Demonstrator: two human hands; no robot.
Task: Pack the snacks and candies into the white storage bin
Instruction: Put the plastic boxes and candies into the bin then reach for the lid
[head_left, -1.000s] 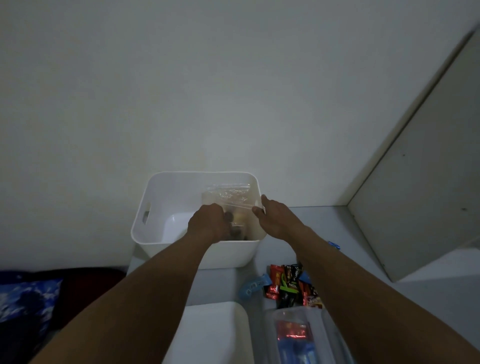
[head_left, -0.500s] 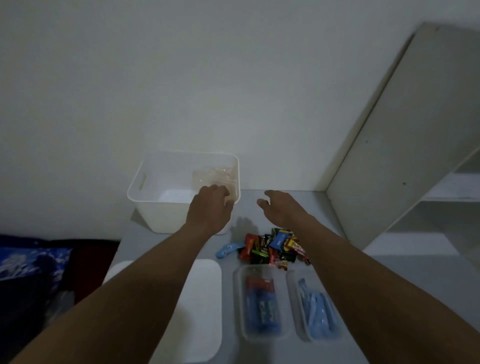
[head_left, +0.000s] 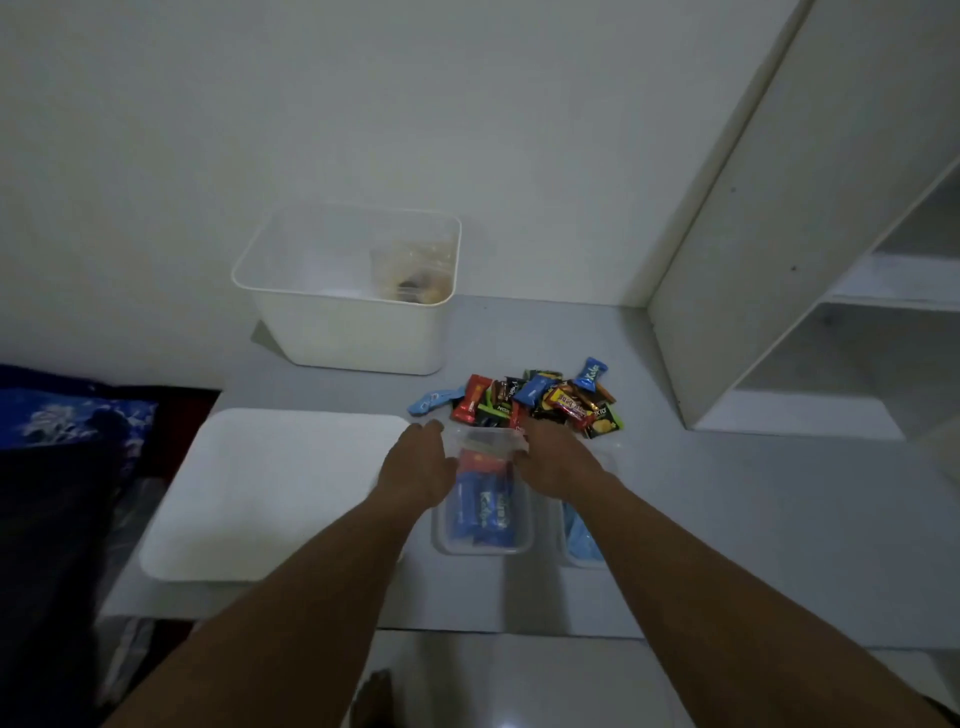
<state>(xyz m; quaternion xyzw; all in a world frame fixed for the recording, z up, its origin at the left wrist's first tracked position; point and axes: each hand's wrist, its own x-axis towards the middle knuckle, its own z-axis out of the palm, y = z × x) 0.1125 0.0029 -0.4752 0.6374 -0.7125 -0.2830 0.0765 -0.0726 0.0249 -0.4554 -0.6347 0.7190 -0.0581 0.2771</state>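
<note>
**A:** What sits nearest?

**B:** A clear tub (head_left: 483, 525) of blue and red snack packs, on the worktop (head_left: 727, 519) between the two hands. The left hand (head_left: 415, 467) lies along its left wall and the right hand (head_left: 558, 462) along its right wall, with the fingers (head_left: 428, 428) reaching toward its far end. That end is blurred, so I can't tell whether either hand has closed on the rim.

**A:** How will it handle?

**B:** I'd judge it light, thin-walled and a bit springy. Squeezed at mid-wall it may bow and slip. It's better to hook under the rim near the corners with both hands and keep it level so the packs don't slide.

**A:** What's beside it?

**B:** Just right of the right fingers, partly under that forearm, is a second tub (head_left: 582, 535) with pale blue packets. It should handle the same way. Left of the left fingers lies a flat white lid (head_left: 270, 493).

**A:** And beyond?

**B:** Just past the fingertips there's a heap of loose candies (head_left: 540, 400). They're small and light in slick wrappers, so they're likely easier to scoop by the handful than to pinch one by one. Well beyond the fingers and to the left stands the white bin (head_left: 353, 338). A clear container (head_left: 415, 265) is already inside at its right end, and the left part looks free.
</note>
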